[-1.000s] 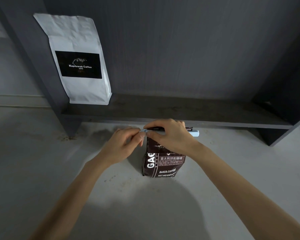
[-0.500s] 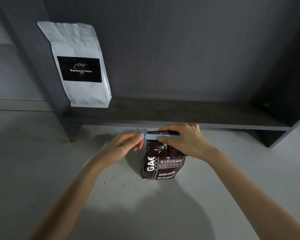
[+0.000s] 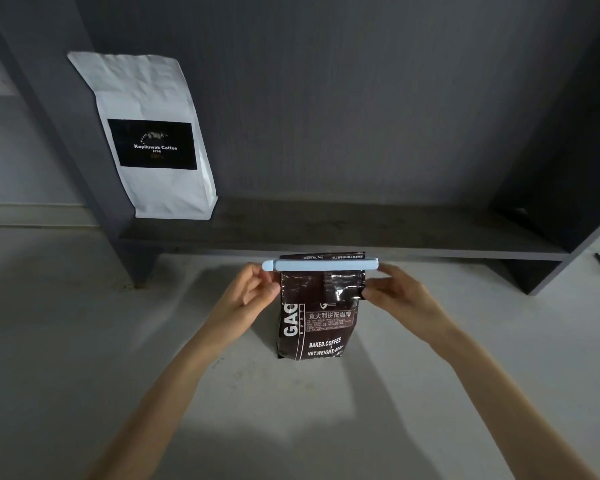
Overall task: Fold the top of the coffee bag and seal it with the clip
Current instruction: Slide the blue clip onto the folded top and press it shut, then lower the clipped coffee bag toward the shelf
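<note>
Coffee bag: the dark brown coffee bag (image 3: 314, 327) stands upright on the pale surface (image 3: 84, 341), just in front of the dark shelf (image 3: 361, 233); white print on its front reads BAKED.COFFEE and NET.WEIGHT
Bag top: flattened, with a narrow strip of it showing above the clip; the glossy upper part below the clip is creased
Clip: the light blue clip (image 3: 321, 264) lies level across the bag's top, wider than the bag, its ends sticking out past both bag edges
Left hand: the left hand (image 3: 246, 296) is at the bag's left edge, thumb and fingertips pinching the left end of the clip
Right hand: the right hand (image 3: 400, 296) is at the bag's right edge; its upper fingertips touch the right end of the clip while its thumb presses against the bag's upper right corner just below
Arms: both bare forearms reach in from below the bag, one on each side of it
White bag: a white bag (image 3: 153, 133) with a black label reading Kopiluwak Coffee stands on the shelf, well to the left of and behind the coffee bag, leaning against the shelf's left upright
Shelf: a long dark board with a dark back panel, running behind the coffee bag from left to right
</note>
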`<state>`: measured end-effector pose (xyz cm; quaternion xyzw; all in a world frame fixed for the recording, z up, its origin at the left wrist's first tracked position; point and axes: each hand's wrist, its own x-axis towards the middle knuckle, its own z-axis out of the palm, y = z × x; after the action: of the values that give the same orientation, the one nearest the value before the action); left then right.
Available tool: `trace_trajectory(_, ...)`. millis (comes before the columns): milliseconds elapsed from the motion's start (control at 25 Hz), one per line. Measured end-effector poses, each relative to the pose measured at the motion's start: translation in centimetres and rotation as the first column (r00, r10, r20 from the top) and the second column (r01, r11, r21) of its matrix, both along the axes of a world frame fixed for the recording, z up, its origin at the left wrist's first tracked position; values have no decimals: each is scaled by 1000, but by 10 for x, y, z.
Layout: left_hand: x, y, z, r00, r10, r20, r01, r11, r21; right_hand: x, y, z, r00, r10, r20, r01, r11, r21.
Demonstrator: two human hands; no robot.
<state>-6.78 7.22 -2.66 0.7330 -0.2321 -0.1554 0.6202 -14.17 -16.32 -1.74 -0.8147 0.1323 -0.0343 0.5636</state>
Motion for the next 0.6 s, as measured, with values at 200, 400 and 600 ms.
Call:
trace_trajectory(200, -1, -9, -31, 996, 22, 87, -33, 992, 121, -1, 19, -19, 999, 40, 4, -40, 999, -24)
trace_trajectory(400, -14, -14, -43, 1000, 9, 3, -10, 993, 114, -2, 31, -29, 989, -133, 59, 138, 987, -83)
trace_trajectory(600, -10, -7, -40, 996, 59, 65, -65, 993, 94, 0, 38, -19, 974, -205, 93, 210, 977, -38)
